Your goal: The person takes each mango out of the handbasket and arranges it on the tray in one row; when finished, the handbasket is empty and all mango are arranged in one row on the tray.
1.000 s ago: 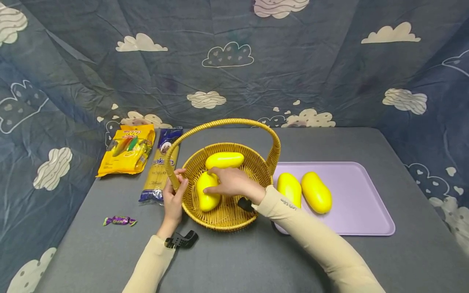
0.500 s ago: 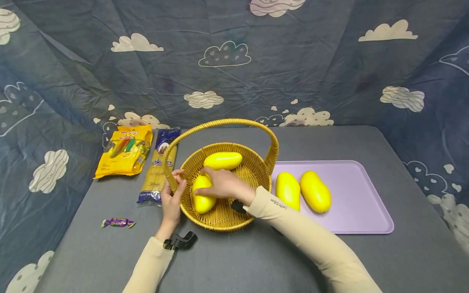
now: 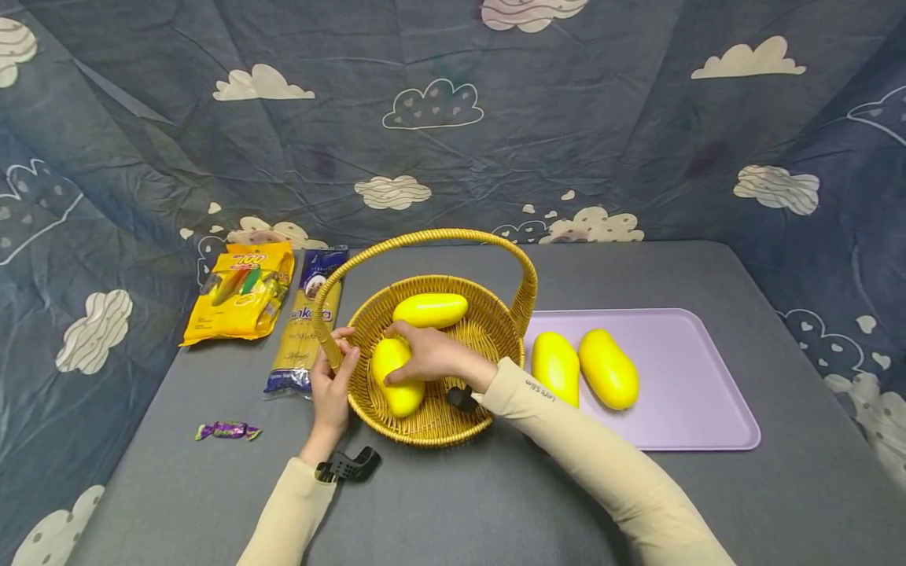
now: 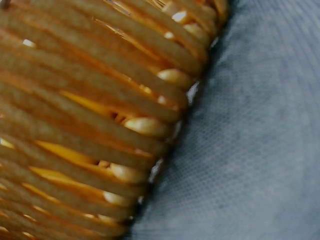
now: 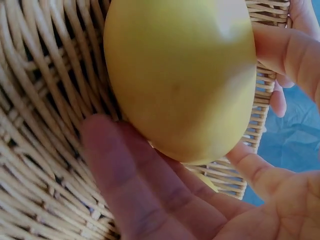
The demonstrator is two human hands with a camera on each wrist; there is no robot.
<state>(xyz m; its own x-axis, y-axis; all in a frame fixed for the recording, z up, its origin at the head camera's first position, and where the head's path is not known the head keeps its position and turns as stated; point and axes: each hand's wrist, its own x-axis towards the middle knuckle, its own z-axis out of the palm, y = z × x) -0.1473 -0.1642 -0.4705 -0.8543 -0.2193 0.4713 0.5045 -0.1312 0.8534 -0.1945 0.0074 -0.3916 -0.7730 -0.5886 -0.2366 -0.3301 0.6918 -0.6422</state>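
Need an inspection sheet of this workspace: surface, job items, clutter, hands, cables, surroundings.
Surface: grey table, lilac tray lying flat on the right.
Job items: wicker basket upright, holding a near yellow fruit and a far yellow fruit; tray fruits: two, side by side.
Clutter: left of basket, orange bag, blue-and-yellow pack, purple wrapped candy.
Left hand: grips basket near its handle's base.
Right hand: holds near yellow fruit, inside basket.
Cables: nothing seen.
Surroundings: blue cloth backdrop, cloud print, creased.
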